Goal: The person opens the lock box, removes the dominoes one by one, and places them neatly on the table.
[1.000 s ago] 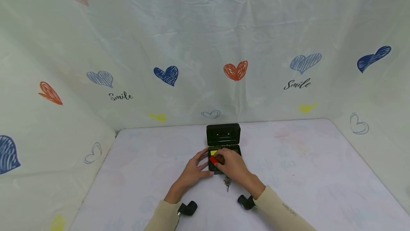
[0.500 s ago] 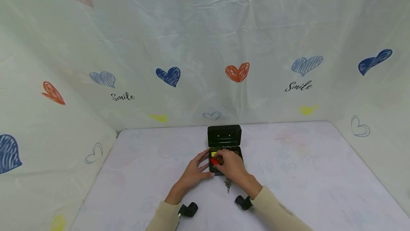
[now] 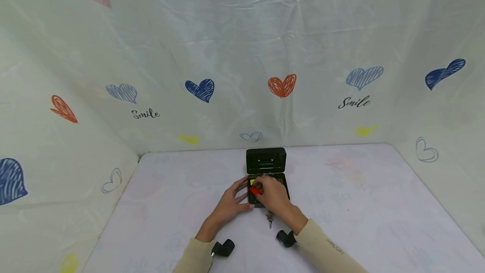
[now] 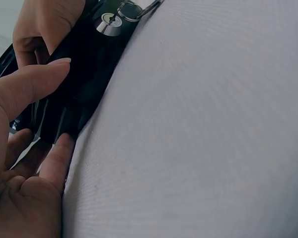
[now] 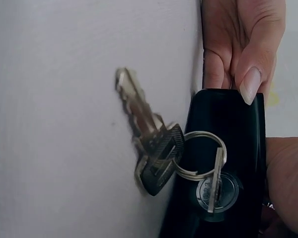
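Observation:
A small black metal cash box (image 3: pixel 250 200) stands on the table with its lid (image 3: pixel 265 160) raised. My left hand (image 3: pixel 230 201) grips the box's left side, thumb over the front rim and fingers along the wall. My right hand (image 3: pixel 275 194) reaches into the box and pinches a small red piece (image 3: pixel 255 190), whose kind I cannot tell. Something yellow (image 3: pixel 252 182) lies behind it in the box. In the right wrist view one key sits in the front lock (image 5: pixel 228 193), and more keys (image 5: pixel 161 153) hang from its ring.
The box stands towards the back of a pale cloth-covered table (image 3: pixel 182 180). Behind it rises a white curtain (image 3: pixel 235 113) printed with hearts. Black wrist-camera mounts (image 3: pixel 223 247) stick out near both sleeves.
The right hand and forearm have shifted slightly, and the red piece has turned a little in its fingers. The left hand stays on the box. The head view has tilted slightly.

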A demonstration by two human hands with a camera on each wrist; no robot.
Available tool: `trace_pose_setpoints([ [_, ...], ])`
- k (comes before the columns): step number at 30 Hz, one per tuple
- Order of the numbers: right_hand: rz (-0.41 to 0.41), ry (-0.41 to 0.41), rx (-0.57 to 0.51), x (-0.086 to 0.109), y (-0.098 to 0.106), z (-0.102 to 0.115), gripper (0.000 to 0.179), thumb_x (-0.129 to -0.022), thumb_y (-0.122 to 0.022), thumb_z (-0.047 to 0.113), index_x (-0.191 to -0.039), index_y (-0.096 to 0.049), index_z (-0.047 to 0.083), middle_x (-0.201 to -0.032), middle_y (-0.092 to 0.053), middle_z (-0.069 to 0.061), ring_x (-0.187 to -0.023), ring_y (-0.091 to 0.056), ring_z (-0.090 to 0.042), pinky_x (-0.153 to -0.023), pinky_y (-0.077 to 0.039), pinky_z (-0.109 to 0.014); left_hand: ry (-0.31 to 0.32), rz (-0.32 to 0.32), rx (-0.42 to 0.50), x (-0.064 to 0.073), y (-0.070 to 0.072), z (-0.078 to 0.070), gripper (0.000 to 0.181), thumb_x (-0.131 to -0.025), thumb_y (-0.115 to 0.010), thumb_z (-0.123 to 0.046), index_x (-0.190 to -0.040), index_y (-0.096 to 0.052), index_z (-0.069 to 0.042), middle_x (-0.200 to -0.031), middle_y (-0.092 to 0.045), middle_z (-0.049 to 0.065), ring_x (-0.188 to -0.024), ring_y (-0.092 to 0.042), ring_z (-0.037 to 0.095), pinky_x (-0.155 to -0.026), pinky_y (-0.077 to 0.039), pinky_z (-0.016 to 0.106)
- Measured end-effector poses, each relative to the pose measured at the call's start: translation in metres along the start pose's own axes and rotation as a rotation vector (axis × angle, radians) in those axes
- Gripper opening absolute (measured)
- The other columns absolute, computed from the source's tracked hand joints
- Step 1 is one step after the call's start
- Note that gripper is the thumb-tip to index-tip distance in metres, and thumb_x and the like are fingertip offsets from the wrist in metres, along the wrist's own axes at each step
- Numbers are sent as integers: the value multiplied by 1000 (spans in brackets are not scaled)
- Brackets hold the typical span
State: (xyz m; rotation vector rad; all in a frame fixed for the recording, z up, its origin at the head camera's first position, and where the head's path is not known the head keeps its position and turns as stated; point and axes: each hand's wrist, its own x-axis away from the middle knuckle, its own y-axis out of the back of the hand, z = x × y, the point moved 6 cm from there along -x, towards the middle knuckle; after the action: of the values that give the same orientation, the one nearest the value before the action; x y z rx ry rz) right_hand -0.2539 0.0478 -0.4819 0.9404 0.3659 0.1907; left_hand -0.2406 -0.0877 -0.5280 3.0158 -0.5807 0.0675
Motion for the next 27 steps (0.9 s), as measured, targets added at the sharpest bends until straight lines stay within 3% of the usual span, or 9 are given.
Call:
trace_pose_setpoints([
  [7,11,-10,8,2,3,1,26,-72,-77,4,-96,-68,8,-86,-63,-2,-76,-58,-14,-70,-55,-33,14,1,-5,9,-4,-19,84,-74,-74,2,-144,-31,-15,-144,-31,18,-126,-39,38,-94,-46,36],
  [27,74,-42,90,-4,-1,2,19,-71,-80,13,-85,-70,7,-81,-58,-3,-68,-56,-14,-64,-56,-31,0,-1,-13,9,-4,-20,85,-74,-74,3,-145,-31,-16,-144,-32,16,-127,-38,38,-95,-45,37],
])
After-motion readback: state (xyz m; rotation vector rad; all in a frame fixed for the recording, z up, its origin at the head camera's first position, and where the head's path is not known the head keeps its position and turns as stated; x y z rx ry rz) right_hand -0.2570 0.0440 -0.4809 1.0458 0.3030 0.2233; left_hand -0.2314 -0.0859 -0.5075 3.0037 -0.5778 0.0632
